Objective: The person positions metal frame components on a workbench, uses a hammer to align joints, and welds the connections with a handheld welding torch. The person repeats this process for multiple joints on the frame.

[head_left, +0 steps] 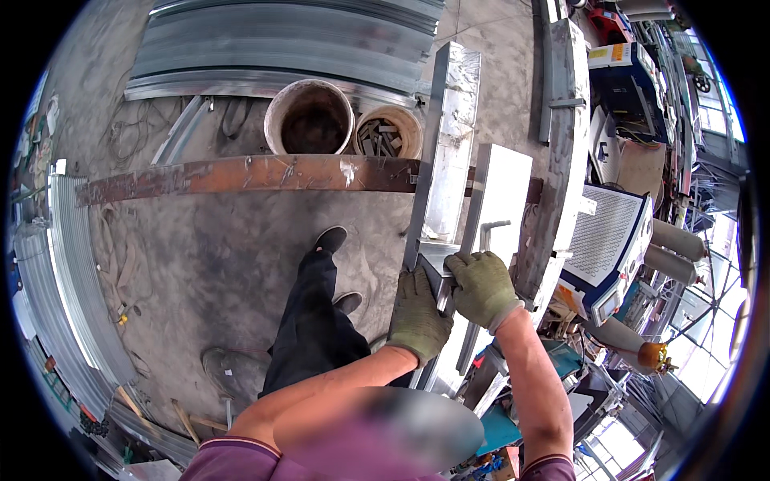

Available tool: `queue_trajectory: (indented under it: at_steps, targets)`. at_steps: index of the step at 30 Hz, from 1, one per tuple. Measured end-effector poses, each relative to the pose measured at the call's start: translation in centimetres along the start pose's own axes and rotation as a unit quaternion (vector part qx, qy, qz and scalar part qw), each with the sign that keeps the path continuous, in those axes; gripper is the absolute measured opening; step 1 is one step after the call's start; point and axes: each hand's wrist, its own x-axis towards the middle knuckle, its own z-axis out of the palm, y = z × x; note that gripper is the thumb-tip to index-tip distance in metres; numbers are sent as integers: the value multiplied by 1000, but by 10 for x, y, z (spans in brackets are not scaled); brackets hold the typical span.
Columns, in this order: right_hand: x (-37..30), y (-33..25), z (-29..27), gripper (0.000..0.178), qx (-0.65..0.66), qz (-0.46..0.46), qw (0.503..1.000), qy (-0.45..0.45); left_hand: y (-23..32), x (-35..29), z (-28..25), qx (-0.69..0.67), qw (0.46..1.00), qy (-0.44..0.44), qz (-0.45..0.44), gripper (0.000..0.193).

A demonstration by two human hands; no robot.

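My left hand [419,315], in an olive work glove, closes on the near end of a shiny folded metal piece [435,255]. Its fingers point away from me along the piece's left side. From the right, my right hand [484,289], gloved alike, has its fingers curled over the same piece's edge. The piece sits at the near end of a long silvery metal channel [451,152]. Just right of that channel lies a pale metal plate or box section [507,188], with a small bent rod [494,225] on it. My palms hide part of the metal.
A rusty beam [241,174] runs crosswise beyond my feet. Behind it stand a large bucket [273,120] and a smaller bucket [415,132] of metal offcuts. Stacked metal sheets [281,44] lie farther off. A long steel beam [568,136] and blue-white machines [608,228] line the right.
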Motion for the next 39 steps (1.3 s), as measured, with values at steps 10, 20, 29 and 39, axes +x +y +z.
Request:
queue_trajectory:
  at_steps: [10,20,29,39]
  targets:
    - [1,-1,5,29,14,15,1000,8,-7,2,4,39,999,25,7,92]
    - [-4,6,14,35,94,31,992,72,-10,34,-49,-24,966,84,245,85]
    - [-42,35,16,62,452,65,882,116,-5,49,-59,77,957,43,276,70]
    - [-94,63,196,69,230,499,834,42,-3,50,-58,98,944,46,311,65]
